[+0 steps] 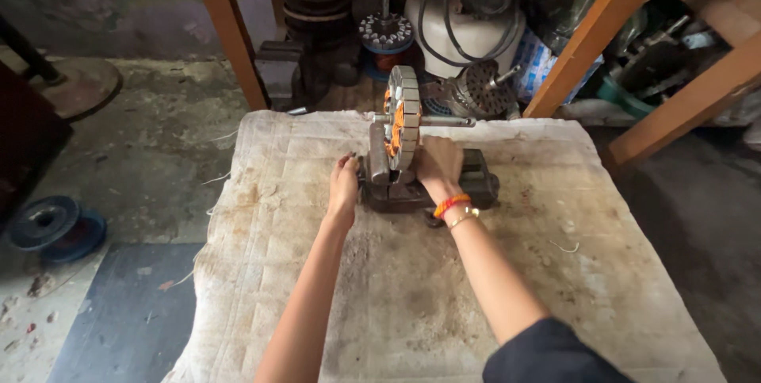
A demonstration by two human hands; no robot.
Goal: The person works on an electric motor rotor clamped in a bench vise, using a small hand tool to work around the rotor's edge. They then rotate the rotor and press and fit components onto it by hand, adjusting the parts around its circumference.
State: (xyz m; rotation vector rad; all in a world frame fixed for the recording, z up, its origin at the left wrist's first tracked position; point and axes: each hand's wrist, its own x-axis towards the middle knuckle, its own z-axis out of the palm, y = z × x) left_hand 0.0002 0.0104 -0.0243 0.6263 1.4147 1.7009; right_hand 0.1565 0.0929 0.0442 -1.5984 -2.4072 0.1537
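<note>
A round motor stator [403, 117] with orange copper windings stands on edge on a steel shaft [445, 121], mounted in a dark metal stand [479, 181] on a stained cloth [428, 288]. My left hand [344, 185] rests against the left side of the stand, fingers curled on a small handle there. At the stand's right side, just under the stator, my right hand [439, 165] presses with its fingers folded on the frame. That wrist wears orange and beaded bracelets.
Behind the cloth are two slanted wooden posts [230, 30], fan motors [468, 26], coils and scrap metal parts. A wire spool [55, 228] lies on the concrete floor at left. A round metal base [75, 86] sits at far left.
</note>
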